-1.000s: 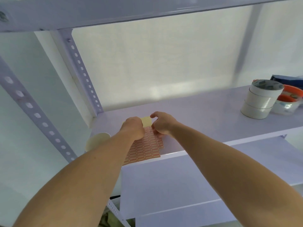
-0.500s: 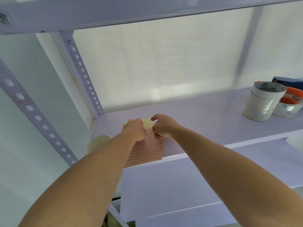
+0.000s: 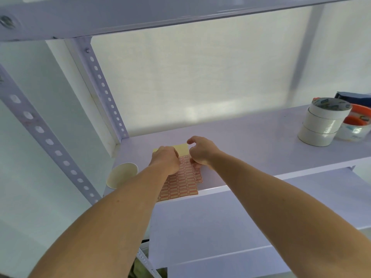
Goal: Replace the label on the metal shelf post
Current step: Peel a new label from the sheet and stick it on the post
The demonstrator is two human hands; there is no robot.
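A sheet of small red-bordered labels [image 3: 181, 184] lies on the white shelf [image 3: 251, 145], reaching its front edge, with a bare yellow strip at its far end. My left hand [image 3: 166, 159] rests on the sheet's upper left, fingers curled down onto it and hidden behind its back. My right hand [image 3: 201, 151] sits at the sheet's upper right, its lower fingers on the labels, its thumb and forefinger curled just above the yellow strip. The perforated metal shelf post [image 3: 50, 142] rises at the left, and a rear post [image 3: 102, 85] stands behind it.
A paper cup [image 3: 122, 174] stands left of the sheet at the shelf's left end. Stacked white tape rolls [image 3: 321, 124] and an orange-rimmed tape roll [image 3: 355, 125] sit at the right. Another shelf board [image 3: 180, 15] runs close overhead.
Both hands stay on the label sheet. My right thumb and forefinger have lifted slightly above the sheet's far end.
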